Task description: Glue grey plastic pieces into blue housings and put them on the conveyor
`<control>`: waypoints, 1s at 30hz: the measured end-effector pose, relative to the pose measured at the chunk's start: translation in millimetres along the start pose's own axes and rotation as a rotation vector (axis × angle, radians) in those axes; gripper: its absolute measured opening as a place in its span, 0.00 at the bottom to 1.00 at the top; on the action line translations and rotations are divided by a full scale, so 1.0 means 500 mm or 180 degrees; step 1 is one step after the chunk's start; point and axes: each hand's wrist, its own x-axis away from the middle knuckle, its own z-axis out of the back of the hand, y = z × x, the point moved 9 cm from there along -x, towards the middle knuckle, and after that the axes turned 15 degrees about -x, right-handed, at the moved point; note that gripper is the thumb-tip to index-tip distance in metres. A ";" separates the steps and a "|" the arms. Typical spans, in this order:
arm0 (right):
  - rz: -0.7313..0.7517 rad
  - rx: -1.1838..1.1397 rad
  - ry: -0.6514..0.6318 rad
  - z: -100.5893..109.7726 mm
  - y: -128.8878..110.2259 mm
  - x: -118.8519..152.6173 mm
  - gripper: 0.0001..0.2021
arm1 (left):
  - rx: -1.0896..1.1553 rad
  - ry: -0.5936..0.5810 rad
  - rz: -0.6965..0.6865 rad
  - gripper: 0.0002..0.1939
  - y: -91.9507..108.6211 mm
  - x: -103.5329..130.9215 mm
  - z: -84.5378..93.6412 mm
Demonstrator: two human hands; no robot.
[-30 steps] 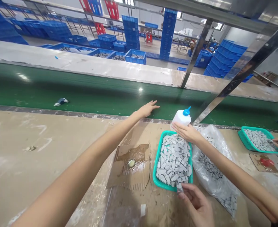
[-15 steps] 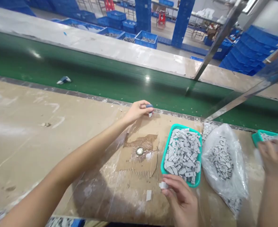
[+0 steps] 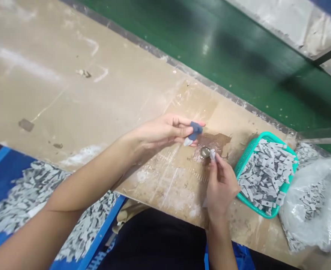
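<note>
Between thumb and fingers, my left hand [image 3: 179, 129] grips a blue-and-white plastic part [image 3: 196, 130], held above the cardboard-covered bench. My right hand [image 3: 223, 182] pinches a small light-grey piece [image 3: 212, 153] by its lower end. That piece is beside a small round metal dish [image 3: 205, 152], which sits on a wet brown patch of the cardboard [image 3: 214, 142]. The two held pieces are apart. To the right of my right hand, a green basket [image 3: 240, 168] is heaped with light-grey plastic pieces [image 3: 269, 172].
A clear plastic bag [image 3: 325, 213] of grey pieces lies right of the basket. The green conveyor belt [image 3: 182, 33] runs along the bench's far side. At lower left, below the bench edge, stands a blue crate [image 3: 105, 225] full of grey-white parts [image 3: 21, 202].
My view has swung down and to the left. My left hand has drawn back from the belt's edge with the blue-and-white part. My right hand has carried its grey piece to the dish.
</note>
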 end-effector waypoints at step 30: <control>0.1541 0.0875 -0.0233 -0.040 -0.069 0.000 0.15 | 0.0324 0.0144 -0.0063 0.03 -0.009 -0.010 -0.010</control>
